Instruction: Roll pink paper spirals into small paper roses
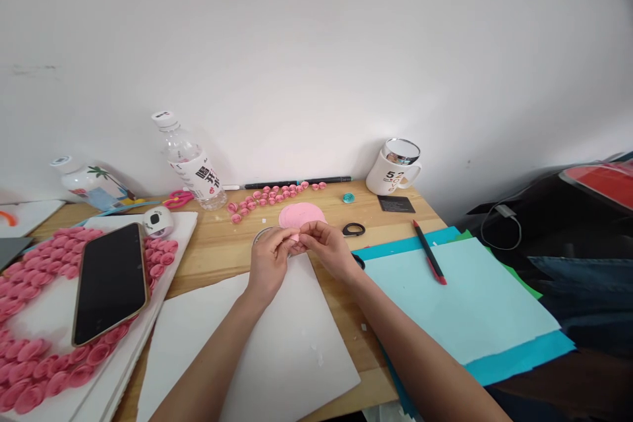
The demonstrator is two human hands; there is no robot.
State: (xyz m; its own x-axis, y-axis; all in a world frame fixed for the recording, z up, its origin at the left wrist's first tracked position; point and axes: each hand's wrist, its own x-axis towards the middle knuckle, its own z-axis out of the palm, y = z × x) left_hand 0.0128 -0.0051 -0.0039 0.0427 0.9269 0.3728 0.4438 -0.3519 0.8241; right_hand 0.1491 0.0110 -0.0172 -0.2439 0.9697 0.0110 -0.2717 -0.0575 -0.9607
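A small piece of pink paper [295,237] sits pinched between the fingertips of both hands, above the far edge of a white board [247,343]. My left hand [268,256] is closed on it from the left. From the right, my right hand [327,247] has its thumb and fingers on the same piece. Just behind the hands lie pink paper circles [301,212], and several small rolled pink paper flowers [271,195] stand beyond them. Scissors [354,229] with black handles lie beside my right hand, which partly hides them. A round rim [262,233] shows behind my left hand.
Left are a water bottle [195,168], a phone [111,283] on a board of pink flowers [30,395], and pink-handled scissors [178,199]. Right are a mug [393,171], a black card [395,204], a teal rolled flower [349,198], and a pen [429,254] on blue sheets [459,303].
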